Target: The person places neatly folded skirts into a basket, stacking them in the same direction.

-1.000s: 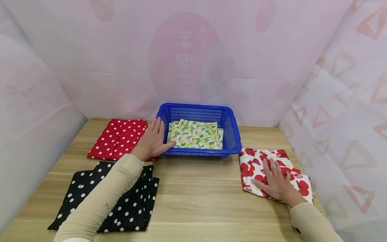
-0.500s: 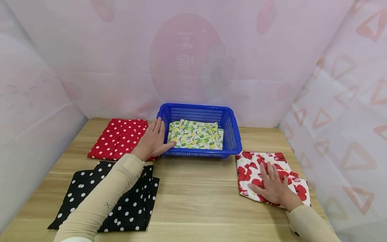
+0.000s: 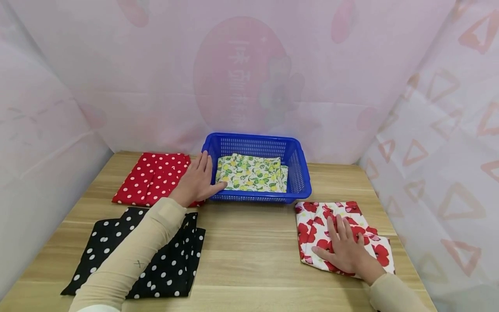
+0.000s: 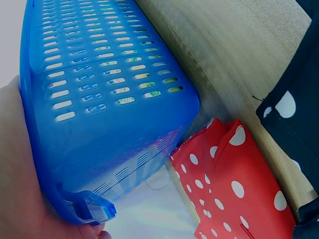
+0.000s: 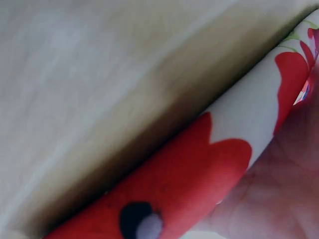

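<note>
My left hand point(image 3: 196, 182) rests on the left rim of a blue plastic basket point(image 3: 260, 197), its fingers straight. Folded inside the basket lies a white cloth point(image 3: 251, 173) with a lemon-and-leaf print. On the right side of the table, my right hand point(image 3: 345, 251) lies spread on a folded white cloth point(image 3: 312, 229) with red flowers. Its fingers are extended over the fabric. The right wrist view shows the floral cloth's folded edge point(image 5: 179, 174) close up, with the palm against it. In the left wrist view the basket's slotted wall point(image 4: 114, 114) stands beside the palm.
A red polka-dot cloth point(image 3: 152, 177) lies folded left of the basket. Nearer, a black polka-dot cloth point(image 3: 167, 268) is partly under my left forearm. Fabric walls point(image 3: 331, 130) enclose the wooden table point(image 3: 245, 251) at the back and both sides.
The floral cloth has slid toward me and a little to the left under my right hand. My left hand and the basket have stayed in place.
</note>
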Motion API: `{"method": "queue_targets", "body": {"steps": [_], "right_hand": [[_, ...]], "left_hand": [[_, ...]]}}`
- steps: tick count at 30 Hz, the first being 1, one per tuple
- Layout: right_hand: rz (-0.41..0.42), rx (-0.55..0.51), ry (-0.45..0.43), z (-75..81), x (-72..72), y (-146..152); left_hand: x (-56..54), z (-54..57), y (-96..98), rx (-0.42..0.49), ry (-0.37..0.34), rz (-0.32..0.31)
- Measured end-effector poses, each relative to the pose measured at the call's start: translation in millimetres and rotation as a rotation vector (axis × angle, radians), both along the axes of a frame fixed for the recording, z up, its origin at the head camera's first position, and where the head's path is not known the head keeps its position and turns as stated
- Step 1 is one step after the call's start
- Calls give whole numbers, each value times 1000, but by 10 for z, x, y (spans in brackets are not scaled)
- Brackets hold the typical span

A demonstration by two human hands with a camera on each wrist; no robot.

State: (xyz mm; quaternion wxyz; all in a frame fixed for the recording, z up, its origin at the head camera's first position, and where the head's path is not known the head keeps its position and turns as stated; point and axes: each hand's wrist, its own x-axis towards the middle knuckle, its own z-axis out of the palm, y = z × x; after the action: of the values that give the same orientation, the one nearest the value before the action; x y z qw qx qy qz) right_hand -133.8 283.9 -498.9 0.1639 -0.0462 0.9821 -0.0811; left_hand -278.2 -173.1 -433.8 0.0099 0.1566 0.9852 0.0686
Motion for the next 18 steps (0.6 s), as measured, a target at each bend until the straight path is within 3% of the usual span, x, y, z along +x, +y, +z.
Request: {"method": "queue_targets", "body": {"steps": [18], "right_hand": [[29, 14, 10, 37, 196, -444]], "left_hand": [[17, 14, 6, 13, 8, 3]]}}
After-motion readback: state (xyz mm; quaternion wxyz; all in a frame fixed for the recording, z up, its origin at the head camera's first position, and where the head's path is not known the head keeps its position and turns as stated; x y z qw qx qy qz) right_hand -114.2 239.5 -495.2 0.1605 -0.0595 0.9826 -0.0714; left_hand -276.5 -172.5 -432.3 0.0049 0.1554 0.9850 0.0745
